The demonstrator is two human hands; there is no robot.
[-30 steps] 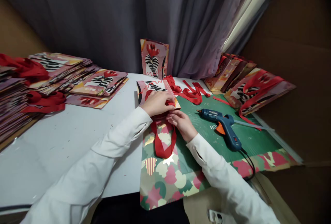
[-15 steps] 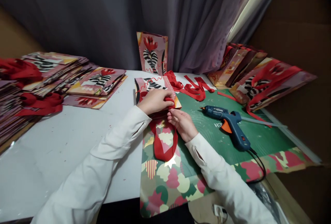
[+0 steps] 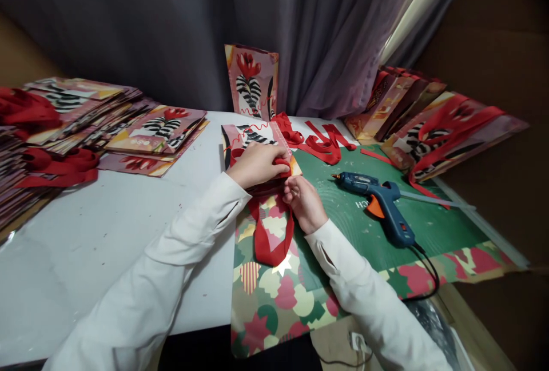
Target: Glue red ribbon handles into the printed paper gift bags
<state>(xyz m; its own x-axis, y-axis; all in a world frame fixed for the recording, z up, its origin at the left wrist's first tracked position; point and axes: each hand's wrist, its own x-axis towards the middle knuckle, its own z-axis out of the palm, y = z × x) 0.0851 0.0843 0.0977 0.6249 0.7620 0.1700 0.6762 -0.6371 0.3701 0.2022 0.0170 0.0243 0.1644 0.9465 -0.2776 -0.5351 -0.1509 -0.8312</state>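
Overhead and behind everything, a dark grey curtain [image 3: 171,28] hangs in folds. Next comes the white table [image 3: 128,256], its right part covered by a green sheet [image 3: 446,228] with a patterned border of pink, cream and green shapes. White sleeves [image 3: 180,234] reach in from below on both sides. Folded bags [image 3: 81,122] lie in leaning stacks at the far left, red ribbon bundles [image 3: 64,165] on them. To the right, several bags [image 3: 386,102] stand close together, and a ribboned bag [image 3: 429,136] leans just beside them. One upright bag [image 3: 253,82] stands against the curtain. Directly in front of it, at the middle of the table, lies the work bag [image 3: 261,134], printed with black-and-white stripes. A blue glue gun [image 3: 388,205] rests on the green sheet, right of the hands. The left hand [image 3: 258,164] bears on the work bag, thumb and fingers clamped on a red ribbon [image 3: 274,256] whose loop hangs toward the person. The right hand [image 3: 303,202] is curled at the near edge; whether its fingertips pinch anything cannot be told.
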